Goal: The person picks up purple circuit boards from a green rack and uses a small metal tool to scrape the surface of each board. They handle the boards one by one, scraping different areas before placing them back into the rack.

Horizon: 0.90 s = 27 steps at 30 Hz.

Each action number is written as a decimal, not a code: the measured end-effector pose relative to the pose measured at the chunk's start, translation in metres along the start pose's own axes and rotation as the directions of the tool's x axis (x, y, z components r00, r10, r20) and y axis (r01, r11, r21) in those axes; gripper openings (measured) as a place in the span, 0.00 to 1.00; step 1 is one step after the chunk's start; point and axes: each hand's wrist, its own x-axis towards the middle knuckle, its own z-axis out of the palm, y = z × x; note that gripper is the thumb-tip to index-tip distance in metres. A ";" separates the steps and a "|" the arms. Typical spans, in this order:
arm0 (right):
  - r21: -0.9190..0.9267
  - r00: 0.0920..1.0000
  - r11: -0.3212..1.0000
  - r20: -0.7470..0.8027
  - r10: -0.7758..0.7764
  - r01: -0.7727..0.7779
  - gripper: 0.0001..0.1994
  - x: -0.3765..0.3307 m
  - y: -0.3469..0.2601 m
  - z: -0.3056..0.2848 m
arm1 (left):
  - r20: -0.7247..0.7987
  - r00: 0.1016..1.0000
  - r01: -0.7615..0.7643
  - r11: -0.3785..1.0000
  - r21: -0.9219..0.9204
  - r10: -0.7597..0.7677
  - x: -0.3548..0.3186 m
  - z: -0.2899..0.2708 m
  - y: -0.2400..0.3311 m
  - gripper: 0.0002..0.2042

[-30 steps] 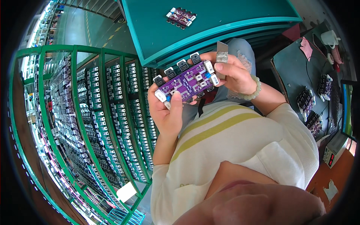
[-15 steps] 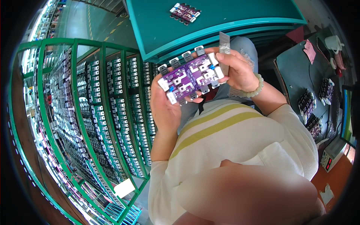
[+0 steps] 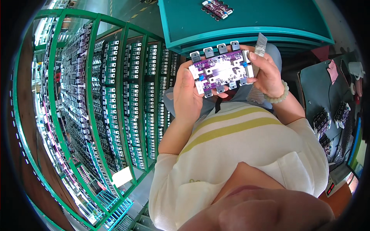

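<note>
Green racks [image 3: 81,13], densely loaded, stand to the left of my left fingers [image 3: 187,75]. Ahead of both hands: teal surface [image 3: 185,23], carrying a spare purple board [image 3: 217,9].

Main purple circuit board [image 3: 221,71] is held between my hands, above my lap. Long axis runs from left fingers to right fingers [image 3: 255,57], right end slightly farther from my chest. Neither hand is nearer; each touches one end. Left fingers grip the left end, right fingers the right.

Grey metal strip [image 3: 261,40] rises beside my right thumb; cannot tell how firmly it is pinched.
</note>
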 end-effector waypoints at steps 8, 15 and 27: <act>0.039 1.000 0.999 -0.013 -0.021 0.022 0.19 0.001 0.001 0.005 | 0.065 0.998 -0.004 0.996 -0.091 0.010 0.000 -0.004 0.000 0.20; 0.067 0.999 0.997 -0.004 0.041 -0.041 0.23 0.000 0.004 0.005 | 0.045 0.996 0.079 0.981 -0.176 -0.072 0.000 -0.009 0.000 0.23; 0.171 0.994 0.980 0.054 0.096 -0.104 0.20 -0.008 -0.002 0.006 | 0.076 0.989 0.149 0.923 -0.355 -0.131 -0.004 -0.007 0.007 0.26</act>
